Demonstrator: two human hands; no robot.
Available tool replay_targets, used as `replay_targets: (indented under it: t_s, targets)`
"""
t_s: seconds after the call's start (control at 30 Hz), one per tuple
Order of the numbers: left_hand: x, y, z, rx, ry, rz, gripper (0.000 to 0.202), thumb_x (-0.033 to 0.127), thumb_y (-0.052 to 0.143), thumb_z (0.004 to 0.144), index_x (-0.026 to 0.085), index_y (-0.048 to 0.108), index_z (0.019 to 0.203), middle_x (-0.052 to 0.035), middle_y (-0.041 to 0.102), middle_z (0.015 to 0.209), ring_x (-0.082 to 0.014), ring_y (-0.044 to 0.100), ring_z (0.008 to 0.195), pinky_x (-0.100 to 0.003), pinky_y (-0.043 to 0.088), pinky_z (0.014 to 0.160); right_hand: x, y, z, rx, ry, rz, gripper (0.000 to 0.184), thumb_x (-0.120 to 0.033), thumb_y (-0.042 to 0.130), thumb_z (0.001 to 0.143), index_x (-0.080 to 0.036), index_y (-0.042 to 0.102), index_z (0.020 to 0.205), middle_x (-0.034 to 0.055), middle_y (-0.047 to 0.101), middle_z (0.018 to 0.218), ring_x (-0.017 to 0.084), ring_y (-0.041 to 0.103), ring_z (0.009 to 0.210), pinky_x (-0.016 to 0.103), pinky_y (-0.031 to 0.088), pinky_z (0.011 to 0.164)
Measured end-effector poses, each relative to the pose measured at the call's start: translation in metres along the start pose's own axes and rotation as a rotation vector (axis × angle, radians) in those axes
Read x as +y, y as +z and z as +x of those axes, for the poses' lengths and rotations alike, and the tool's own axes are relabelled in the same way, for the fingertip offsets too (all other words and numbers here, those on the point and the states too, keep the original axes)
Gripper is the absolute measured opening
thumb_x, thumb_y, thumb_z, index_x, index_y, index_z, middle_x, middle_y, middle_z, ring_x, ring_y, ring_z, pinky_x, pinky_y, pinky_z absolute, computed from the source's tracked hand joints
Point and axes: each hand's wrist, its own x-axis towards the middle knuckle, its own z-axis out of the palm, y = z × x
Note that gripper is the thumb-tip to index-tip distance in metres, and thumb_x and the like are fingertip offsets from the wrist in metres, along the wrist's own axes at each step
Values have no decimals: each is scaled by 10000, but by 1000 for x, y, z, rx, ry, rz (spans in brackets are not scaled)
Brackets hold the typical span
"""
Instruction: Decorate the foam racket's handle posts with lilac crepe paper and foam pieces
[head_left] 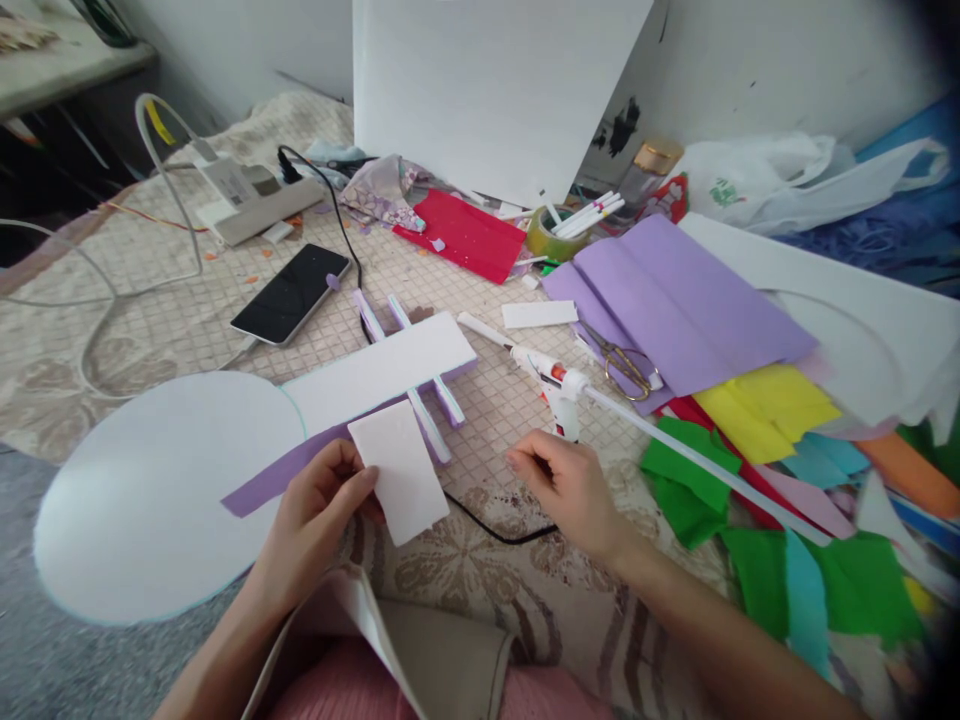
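My left hand (326, 505) pinches a small white rectangular board (401, 470) by its left edge, between thumb and fingers. A purple strip (270, 475) runs behind that hand; I cannot tell whether it is attached to the board. Under them lies a large white guitar-shaped cutout (165, 480), with a round body, a long neck and narrow crosspieces edged in purple. My right hand (566, 490) is closed beside the board, thumb against curled fingers; anything in its pinch is hidden. Just beyond it is a white hot glue gun (559, 390) with a long glue stick in its back.
Scissors (630, 370), purple felt (675, 300) and green felt scraps (690, 480) lie to the right. A phone (292, 293) and a power strip (259, 210) sit at the left. A black cord (510, 540) crosses the cloth. Behind stand green tape (551, 238) and a white panel (487, 90).
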Motion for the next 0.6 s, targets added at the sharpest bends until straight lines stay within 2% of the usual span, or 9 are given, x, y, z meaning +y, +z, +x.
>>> replay_targets:
  t_s: [0.03, 0.1, 0.17, 0.4, 0.53, 0.6]
  targets:
    - [0, 0, 0, 0, -1, -7, 264, 408, 646, 775, 186, 514, 724, 30, 566, 630, -125, 550, 537, -229, 448, 496, 0, 1, 1, -30, 24, 46, 77, -162, 513, 900, -218, 537, 852, -24, 590, 743, 106, 527, 614, 234, 424, 597]
    - [0, 1, 0, -4, -5, -17, 269, 412, 646, 776, 187, 509, 724, 32, 566, 628, -121, 546, 532, -223, 442, 488, 0, 3, 2, -100, 67, 154, 276, -110, 525, 858, -236, 539, 1103, 19, 655, 1013, 109, 581, 707, 239, 471, 647]
    - [0, 0, 1, -7, -5, -13, 268, 413, 642, 784, 186, 512, 728, 32, 571, 634, -120, 556, 540, -219, 444, 493, 0, 4, 3, -144, 102, 239, 397, -99, 522, 850, -260, 507, 1213, 35, 646, 1135, 108, 589, 730, 242, 486, 647]
    - [0, -2, 1, -32, -9, 1, 280, 423, 646, 779, 184, 513, 721, 25, 576, 635, -134, 578, 547, -232, 465, 511, 0, 7, 3, -90, 147, 303, 324, -133, 559, 852, -243, 549, 1156, 28, 673, 1024, 100, 581, 655, 234, 458, 573]
    - [-4, -1, 1, -79, -28, 50, 303, 454, 629, 802, 188, 499, 737, 24, 573, 637, -142, 586, 551, -243, 474, 523, 0, 6, 4, -10, 60, 202, 132, -138, 537, 884, -227, 609, 951, 1, 617, 833, 114, 574, 665, 242, 453, 596]
    - [-6, -1, 0, -80, -29, 125, 315, 485, 588, 835, 193, 499, 758, 16, 591, 644, -154, 600, 568, -253, 480, 537, -1, 6, 4, 10, 27, 183, 131, -149, 505, 913, -216, 599, 852, -10, 568, 770, 105, 560, 636, 242, 445, 598]
